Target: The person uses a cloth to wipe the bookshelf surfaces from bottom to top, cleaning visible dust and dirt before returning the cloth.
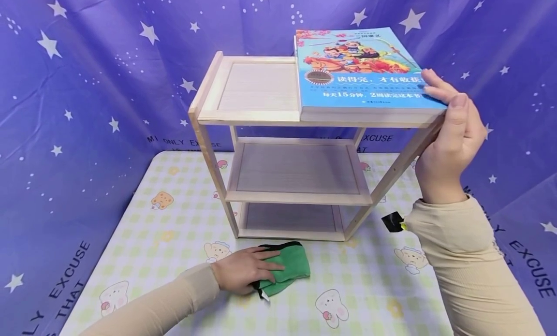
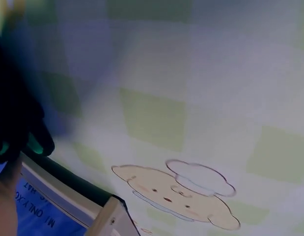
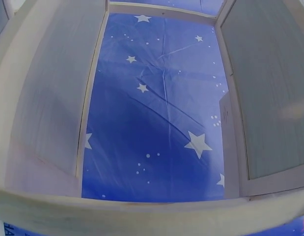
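A light wooden three-tier shelf (image 1: 300,197) stands on the table. On the right part of its top lies a thick blue book (image 1: 361,92) with horse riders on the cover. My right hand (image 1: 454,133) holds the shelf's upper right side, its fingertips over the book's edge. In the right wrist view only the shelf's side frame (image 3: 161,209) shows, without fingers. Down at the shelf's foot, my left hand (image 1: 243,270) rests with extended fingers on a folded green cloth (image 1: 293,266) with a black edge; its thumb is hidden. The left wrist view is dark around that hand.
A checked tablecloth (image 1: 174,244) with cartoon prints covers the table. Purple curtains (image 1: 100,84) with white stars hang behind and at both sides. A small black piece (image 1: 393,222) shows beside the right sleeve.
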`<state>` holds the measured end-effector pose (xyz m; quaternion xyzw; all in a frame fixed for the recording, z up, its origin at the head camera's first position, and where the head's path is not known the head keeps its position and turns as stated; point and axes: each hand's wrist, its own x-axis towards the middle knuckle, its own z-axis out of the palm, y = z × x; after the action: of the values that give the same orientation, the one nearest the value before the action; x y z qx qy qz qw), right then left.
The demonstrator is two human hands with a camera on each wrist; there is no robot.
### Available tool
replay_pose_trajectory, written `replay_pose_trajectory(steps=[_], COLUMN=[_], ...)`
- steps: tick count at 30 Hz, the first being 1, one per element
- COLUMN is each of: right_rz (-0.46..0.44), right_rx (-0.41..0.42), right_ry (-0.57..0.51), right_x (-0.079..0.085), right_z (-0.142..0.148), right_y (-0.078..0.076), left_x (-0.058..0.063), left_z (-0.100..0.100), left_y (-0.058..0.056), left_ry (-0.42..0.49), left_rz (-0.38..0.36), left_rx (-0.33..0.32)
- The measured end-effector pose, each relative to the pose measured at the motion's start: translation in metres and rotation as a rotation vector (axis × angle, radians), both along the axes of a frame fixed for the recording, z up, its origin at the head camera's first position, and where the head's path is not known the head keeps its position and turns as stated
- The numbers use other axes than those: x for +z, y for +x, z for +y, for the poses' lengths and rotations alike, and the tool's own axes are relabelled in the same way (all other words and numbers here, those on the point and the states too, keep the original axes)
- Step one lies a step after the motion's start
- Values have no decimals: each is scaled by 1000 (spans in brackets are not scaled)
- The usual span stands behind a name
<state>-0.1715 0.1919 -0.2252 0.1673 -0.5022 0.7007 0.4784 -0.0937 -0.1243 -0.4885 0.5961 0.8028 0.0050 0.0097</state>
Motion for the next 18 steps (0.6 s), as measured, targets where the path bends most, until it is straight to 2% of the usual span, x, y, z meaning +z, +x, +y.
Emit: replay_pose_trajectory(steps=[3, 7, 10, 13, 18], right_rz=[-14, -22, -32, -53, -100], right_rx=[5, -8, -18, 12, 36], right_ry=[11, 21, 18, -19, -29], right_x=[0, -1, -3, -6, -12], right_z=[2, 3, 4, 5, 8], right_y=[0, 2, 4, 8, 17], left_x=[2, 3, 3, 3, 9], left_z=[-3, -3, 0, 2, 5], left_y=[1, 4, 6, 8, 6], left_ry=[-17, -7, 2, 21, 58], left_rz=[-128, -237, -259, -264, -187], left_rx=[39, 84, 110, 128, 125])
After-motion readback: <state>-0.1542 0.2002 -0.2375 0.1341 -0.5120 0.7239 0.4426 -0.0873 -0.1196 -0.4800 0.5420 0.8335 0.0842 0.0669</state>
